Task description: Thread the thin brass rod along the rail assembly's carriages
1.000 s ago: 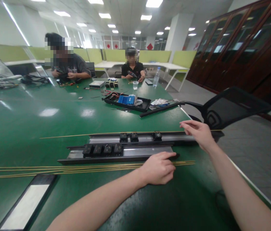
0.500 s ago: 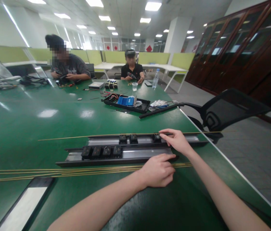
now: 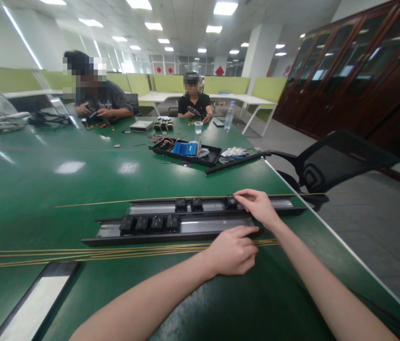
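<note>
My right hand [image 3: 259, 205] pinches a long thin brass-coloured rod [image 3: 164, 198] between thumb and fingertips, beside a black block [image 3: 230, 202] on the far rail. Two more black blocks sit further left on that dark-edged metal rail [image 3: 214, 206]. The rod runs along the rail's back edge and sticks out past both ends. Closer to me lies a second rail [image 3: 207, 224] bearing a row of several black blocks [image 3: 156, 223]. Over its right end, my left hand [image 3: 234, 251] is closed, index finger stretched along the edge and other fingers curled; its thumb is hidden.
Several brass-coloured rods [image 3: 114, 255] lie in front of the rails, passing under my left wrist. A black-and-white flat panel [image 3: 40, 298] is at lower left. Beyond are a black tray [image 3: 214, 157], gloves [image 3: 234, 154], a bottle [image 3: 229, 116], a chair [image 3: 342, 158] and seated people.
My right hand has moved left along the rod, from the far rail's right end to the rightmost block, and stays there. My left hand has kept its place.
</note>
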Tool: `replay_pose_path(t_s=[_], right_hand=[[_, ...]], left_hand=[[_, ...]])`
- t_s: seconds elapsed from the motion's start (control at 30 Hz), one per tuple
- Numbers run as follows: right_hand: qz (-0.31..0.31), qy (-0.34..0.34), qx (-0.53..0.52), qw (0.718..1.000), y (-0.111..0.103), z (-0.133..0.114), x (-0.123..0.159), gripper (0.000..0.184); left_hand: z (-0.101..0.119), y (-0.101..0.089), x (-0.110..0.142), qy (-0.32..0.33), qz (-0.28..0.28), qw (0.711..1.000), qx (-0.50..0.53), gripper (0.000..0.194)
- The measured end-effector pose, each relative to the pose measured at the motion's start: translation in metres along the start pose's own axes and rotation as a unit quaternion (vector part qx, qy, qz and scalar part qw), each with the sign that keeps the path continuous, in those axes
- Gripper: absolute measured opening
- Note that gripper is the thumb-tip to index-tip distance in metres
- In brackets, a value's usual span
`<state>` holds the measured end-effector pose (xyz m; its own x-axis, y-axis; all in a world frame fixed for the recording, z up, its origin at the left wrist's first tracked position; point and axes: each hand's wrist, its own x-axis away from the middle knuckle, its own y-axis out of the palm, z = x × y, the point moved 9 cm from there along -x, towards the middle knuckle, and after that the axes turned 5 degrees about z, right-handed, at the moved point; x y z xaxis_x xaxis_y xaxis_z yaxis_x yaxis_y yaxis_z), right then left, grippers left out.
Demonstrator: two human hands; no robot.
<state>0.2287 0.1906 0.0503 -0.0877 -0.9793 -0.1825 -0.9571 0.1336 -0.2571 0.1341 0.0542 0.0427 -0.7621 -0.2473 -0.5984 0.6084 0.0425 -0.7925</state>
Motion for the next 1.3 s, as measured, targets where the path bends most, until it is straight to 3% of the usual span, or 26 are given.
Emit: replay_pose_path(t_s=[0.33,0.73,1.3], right_hand=[[0.029,-0.009,0.001,1.000,-0.0051,-0.0064,-0.0010,0.053],[0.009,-0.013,0.002,1.000,-0.0014,-0.0062,-0.0009,0.052],[0.028,-0.026,0.024,0.999,-0.0055,-0.0036,-0.0019,0.052]], left_hand=[[-0.0010,0.0009,0.0007,-0.010,-0.005,1.000,0.000,0.024],[-0.0017,0.0023,0.0013,-0.004,-0.007,1.000,-0.013,0.025],[-0.0022,0.0048,0.0019,0.002,-0.025,1.000,-0.015,0.027]])
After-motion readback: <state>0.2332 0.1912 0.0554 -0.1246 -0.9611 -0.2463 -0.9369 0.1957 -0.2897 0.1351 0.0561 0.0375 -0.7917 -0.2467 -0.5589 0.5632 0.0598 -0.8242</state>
